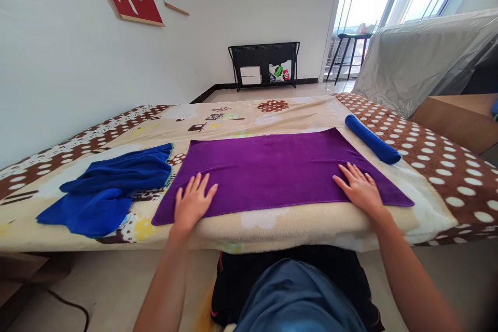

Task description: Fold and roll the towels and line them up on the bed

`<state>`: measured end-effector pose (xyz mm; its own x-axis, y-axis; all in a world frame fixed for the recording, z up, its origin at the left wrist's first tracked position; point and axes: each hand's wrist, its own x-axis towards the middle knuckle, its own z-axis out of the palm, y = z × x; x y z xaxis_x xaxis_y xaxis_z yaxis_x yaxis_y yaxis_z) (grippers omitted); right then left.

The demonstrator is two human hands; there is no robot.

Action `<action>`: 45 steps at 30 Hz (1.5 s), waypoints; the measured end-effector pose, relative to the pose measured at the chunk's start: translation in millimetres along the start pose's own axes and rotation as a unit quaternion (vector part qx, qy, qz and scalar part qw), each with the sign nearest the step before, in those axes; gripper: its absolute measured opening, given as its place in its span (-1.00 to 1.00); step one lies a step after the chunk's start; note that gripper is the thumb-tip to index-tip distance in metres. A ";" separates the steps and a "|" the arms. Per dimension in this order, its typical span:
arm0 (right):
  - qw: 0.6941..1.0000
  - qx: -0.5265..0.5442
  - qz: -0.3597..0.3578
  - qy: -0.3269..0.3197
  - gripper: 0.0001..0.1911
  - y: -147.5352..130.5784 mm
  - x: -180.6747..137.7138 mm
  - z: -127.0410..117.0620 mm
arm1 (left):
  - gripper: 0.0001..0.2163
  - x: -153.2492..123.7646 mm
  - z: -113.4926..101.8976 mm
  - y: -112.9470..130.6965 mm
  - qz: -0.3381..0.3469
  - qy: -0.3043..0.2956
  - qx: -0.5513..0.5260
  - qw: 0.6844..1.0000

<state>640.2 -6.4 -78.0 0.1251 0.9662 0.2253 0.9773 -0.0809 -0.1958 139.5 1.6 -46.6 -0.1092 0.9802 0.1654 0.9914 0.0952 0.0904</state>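
Note:
A purple towel (272, 168) lies spread flat on a patterned blanket (241, 116) over a bed. My left hand (192, 202) rests flat on the towel's near left corner, fingers spread. My right hand (360, 187) lies flat on the near right part of the towel, fingers stretched out. Neither hand holds anything. A rolled blue towel (371, 139) lies just beyond the purple towel's far right corner. A crumpled blue towel (111, 187) lies to the left of the purple one.
The bed's near edge (272, 231) is right in front of me. A wooden surface (459, 114) and a plastic-covered piece of furniture (424, 57) stand at the right. A black rack (264, 65) and a stool (350, 52) stand at the far wall and window.

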 end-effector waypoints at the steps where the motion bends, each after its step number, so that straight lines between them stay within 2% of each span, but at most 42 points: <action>1: 1.000 -0.013 0.016 0.011 -0.30 18.2 -4.1 -0.3 | -0.38 -4.3 -0.2 -19.9 -0.027 0.012 0.011 1.000; 4: 0.998 -0.037 0.038 0.026 -0.28 55.4 -13.0 -0.1 | -0.37 -17.7 -2.0 -56.4 -0.064 0.020 0.032 0.997; 6: 0.998 -0.028 0.050 0.009 -0.26 61.8 -12.9 -1.2 | -0.36 -22.9 -6.0 -58.1 -0.083 0.001 0.041 0.996; 8: 0.998 -0.009 0.058 -0.016 -0.22 52.0 -6.6 -3.2 | -0.36 -22.0 -12.1 -43.2 -0.093 -0.032 0.051 0.994; 10: 0.998 0.009 0.039 -0.040 -0.21 26.4 5.0 -3.4 | -0.36 -13.9 -18.0 -15.0 -0.058 -0.071 0.050 0.995; 13: 0.995 0.040 -0.061 -0.073 -0.29 -37.3 29.4 3.7 | -0.36 12.1 -20.9 45.2 0.093 -0.121 0.018 0.988; 16: 0.976 0.080 -0.176 -0.099 -0.41 -112.4 56.8 16.7 | -0.37 48.3 -12.4 113.1 0.230 -0.158 -0.010 0.960; 18: 0.966 0.100 -0.219 -0.094 -0.46 -152.0 72.8 24.3 | -0.40 71.0 -1.4 150.0 0.264 -0.170 -0.018 0.949; 20: 0.963 0.110 -0.233 -0.075 -0.51 -172.7 85.6 29.3 | -0.44 88.0 10.5 169.7 0.275 -0.164 -0.022 0.947; 21: 0.964 0.113 -0.232 -0.064 -0.53 -174.6 90.8 30.9 | -0.45 94.1 15.8 171.1 0.274 -0.155 -0.025 0.949; 23: 0.968 0.114 -0.219 -0.046 -0.53 -162.0 99.9 32.3 | -0.45 102.2 23.2 156.3 0.259 -0.129 -0.028 0.957; 26: 0.979 0.107 -0.172 -0.034 -0.50 -112.4 112.7 30.4 | -0.42 109.3 24.3 99.6 0.198 -0.092 -0.024 0.976; 31: 0.993 0.086 -0.065 -0.037 -0.46 -5.8 122.9 17.5 | -0.42 112.2 10.4 -9.3 0.071 -0.059 -0.003 0.996; 33: 0.996 0.077 -0.035 -0.039 -0.43 26.7 121.0 12.3 | -0.42 111.1 6.3 -36.5 0.039 -0.053 0.003 0.998; 35: 0.997 0.069 -0.017 -0.041 -0.40 46.5 118.9 9.2 | -0.42 111.6 4.7 -50.7 0.019 -0.055 0.005 0.998; 38: 0.997 0.057 -0.005 -0.042 -0.38 47.3 122.8 10.6 | -0.38 118.3 5.5 -47.5 -0.006 -0.069 0.004 0.998; 40: 0.997 0.056 -0.013 -0.042 -0.39 27.3 131.6 15.3 | -0.35 126.3 7.5 -28.6 -0.007 -0.078 0.001 0.997; 42: 0.996 0.062 -0.043 -0.041 -0.42 -8.1 143.0 22.3 | -0.34 135.1 11.2 3.9 0.026 -0.089 -0.007 0.996; 45: 0.990 0.079 -0.113 -0.033 -0.49 -81.0 158.9 35.7 | -0.38 147.9 21.2 71.6 0.111 -0.101 -0.024 0.988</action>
<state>574.9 162.4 -60.4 -0.1101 0.9697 0.2179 0.9393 0.1732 -0.2960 195.9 157.1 -36.5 0.1323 0.9911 -0.0133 0.9841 -0.1297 0.1210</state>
